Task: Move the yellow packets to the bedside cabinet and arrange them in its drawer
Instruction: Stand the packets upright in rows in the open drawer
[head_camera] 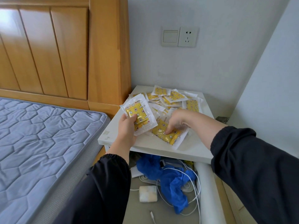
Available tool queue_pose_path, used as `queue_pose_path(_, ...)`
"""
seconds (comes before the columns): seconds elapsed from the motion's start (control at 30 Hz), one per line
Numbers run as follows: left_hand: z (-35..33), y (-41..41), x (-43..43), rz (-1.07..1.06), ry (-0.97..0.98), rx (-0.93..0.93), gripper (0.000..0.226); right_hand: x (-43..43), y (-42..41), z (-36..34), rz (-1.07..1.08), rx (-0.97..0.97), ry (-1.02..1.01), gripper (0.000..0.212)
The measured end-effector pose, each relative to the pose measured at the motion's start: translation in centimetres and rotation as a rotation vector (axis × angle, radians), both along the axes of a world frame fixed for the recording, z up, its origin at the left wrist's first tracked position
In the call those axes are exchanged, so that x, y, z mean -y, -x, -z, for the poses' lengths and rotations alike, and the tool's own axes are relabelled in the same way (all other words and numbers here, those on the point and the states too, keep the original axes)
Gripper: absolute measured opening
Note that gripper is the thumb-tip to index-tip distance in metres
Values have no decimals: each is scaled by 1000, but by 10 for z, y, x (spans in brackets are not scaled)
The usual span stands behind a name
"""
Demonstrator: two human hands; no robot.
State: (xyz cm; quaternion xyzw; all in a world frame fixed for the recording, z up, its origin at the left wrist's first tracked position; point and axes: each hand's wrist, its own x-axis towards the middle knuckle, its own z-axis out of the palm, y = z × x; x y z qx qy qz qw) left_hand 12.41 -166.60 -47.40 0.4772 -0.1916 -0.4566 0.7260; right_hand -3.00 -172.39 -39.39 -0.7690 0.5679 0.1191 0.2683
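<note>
Several yellow packets [174, 97] in clear wrappers lie in a loose heap on the white bedside cabinet top [155, 144]. My left hand [127, 126] grips a small stack of packets [139, 116] above the cabinet's left front corner, thumb on top. My right hand [175, 121] reaches down onto another yellow packet [168, 136] lying near the front edge, fingertips pinching its upper edge. Below the top, the open drawer [205, 183] is pulled out toward me.
The drawer holds blue plastic material [171, 180], white cables [192, 191], a white charger block [148, 194] and papers. A bed with a grey-blue mattress [40, 143] and wooden headboard [64, 49] stands at left. A wall switch and socket [179, 36] are above the cabinet.
</note>
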Motion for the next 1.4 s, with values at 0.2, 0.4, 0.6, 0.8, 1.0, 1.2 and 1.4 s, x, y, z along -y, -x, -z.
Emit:
queue_pose_path(0.2,0,1,-1,-9,14,-3,27,2,12,-21,15,38,315,45)
queue_pose_path(0.4,0,2,0,-18,1,17,25,-6,13,-18,-220,-338,372,13)
queue_pose_path(0.6,0,4,-1,-24,-12,68,21,1,18,1,-98,-79,470,12)
queue_pose_path(0.8,-1,19,-12,0,-50,162,14,-5,33,8,26,162,527,32)
queue_pose_path(1.0,-6,41,-44,88,-84,133,15,-39,61,17,299,605,400,64)
queue_pose_path(1.2,5,44,-107,472,-107,-72,27,-87,92,47,591,1136,1,29)
queue_pose_path(1.4,37,41,-153,514,-258,-53,28,-150,98,108,811,1310,-319,23)
